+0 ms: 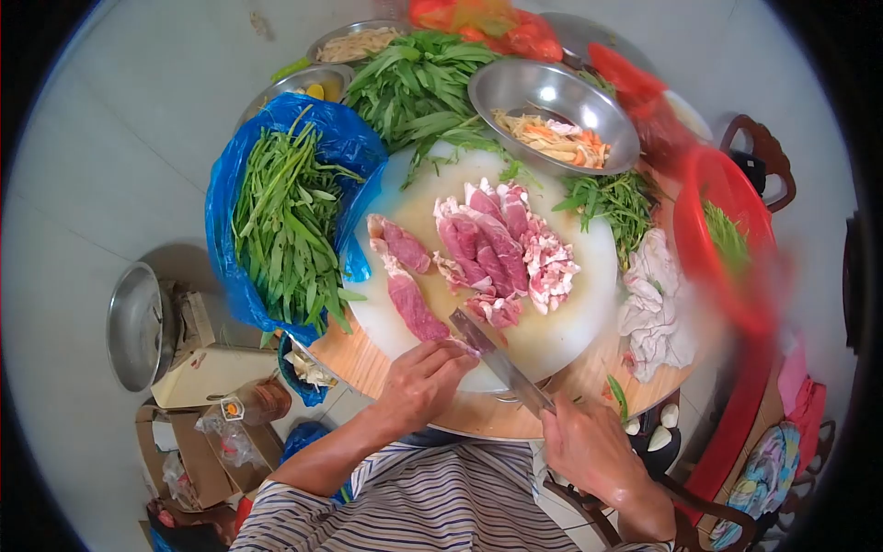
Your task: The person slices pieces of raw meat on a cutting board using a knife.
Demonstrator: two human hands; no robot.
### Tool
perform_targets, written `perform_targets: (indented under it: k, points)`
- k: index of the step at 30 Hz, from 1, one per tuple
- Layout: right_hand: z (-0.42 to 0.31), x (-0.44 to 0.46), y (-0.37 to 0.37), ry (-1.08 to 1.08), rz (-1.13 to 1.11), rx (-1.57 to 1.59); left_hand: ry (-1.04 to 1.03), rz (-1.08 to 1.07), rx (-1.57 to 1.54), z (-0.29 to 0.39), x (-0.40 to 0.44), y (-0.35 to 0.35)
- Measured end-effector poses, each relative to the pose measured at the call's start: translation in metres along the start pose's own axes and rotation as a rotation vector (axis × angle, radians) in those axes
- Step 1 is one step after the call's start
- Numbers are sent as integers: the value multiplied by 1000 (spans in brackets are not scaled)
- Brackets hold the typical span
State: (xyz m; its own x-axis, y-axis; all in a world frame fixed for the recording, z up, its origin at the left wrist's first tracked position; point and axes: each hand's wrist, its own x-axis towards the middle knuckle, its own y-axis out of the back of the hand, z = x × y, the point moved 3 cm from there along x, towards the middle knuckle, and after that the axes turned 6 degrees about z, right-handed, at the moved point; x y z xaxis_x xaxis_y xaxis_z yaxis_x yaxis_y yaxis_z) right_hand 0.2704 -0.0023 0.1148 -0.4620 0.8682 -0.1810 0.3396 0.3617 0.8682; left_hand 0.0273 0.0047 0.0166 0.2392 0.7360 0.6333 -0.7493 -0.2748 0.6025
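My right hand (590, 446) is wrapped round the handle of a knife (506, 366), whose blade points up and left across the near edge of a round white cutting board (589, 317). With fingers bent together, my left hand (425, 385) presses on the near end of a strip of raw meat (411, 302), close beside the blade. Another raw meat piece (403, 244) lies just behind that strip. Larger slabs of meat (483, 244) rest mid-board, with a pile of pale, fatty cut bits (549, 267) to their right.
Leafy greens fill a blue plastic bag (221, 216) at the left, and more greens (414, 78) lie behind the board. A steel bowl (607, 110) holds shredded food. A crumpled white cloth (655, 308) and a red basket (704, 198) are on the right. A green chili (617, 396) lies near the table edge.
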Motion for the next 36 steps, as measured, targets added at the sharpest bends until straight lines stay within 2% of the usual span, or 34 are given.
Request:
perform_targets:
  k: [6,10,12,16,18,28,30,32,34,36]
  points:
    - [0,-2,-1,-27,19,11,-14,50,-46,-7,2,14]
    - [-11,10,4,-124,47,58,-26,34,-78,-4,5,7]
    - [-12,14,5,-131,74,78,76,13,-3,0,11,3]
    - [-5,19,-3,-79,89,32,101,10,35,-5,15,-2]
    - [-2,20,-6,-42,104,14,171,101,-4,-7,17,1]
    - [7,14,-6,-79,48,116,182,116,55,-15,25,0]
    - [6,13,-1,-94,26,157,332,131,31,-16,23,1]
    - [6,12,3,-196,-68,258,328,135,31,-15,19,5]
    - [10,11,0,-192,-33,213,322,140,29,-17,13,10]
    - [14,10,-1,-190,1,167,140,141,-7,-17,7,17]
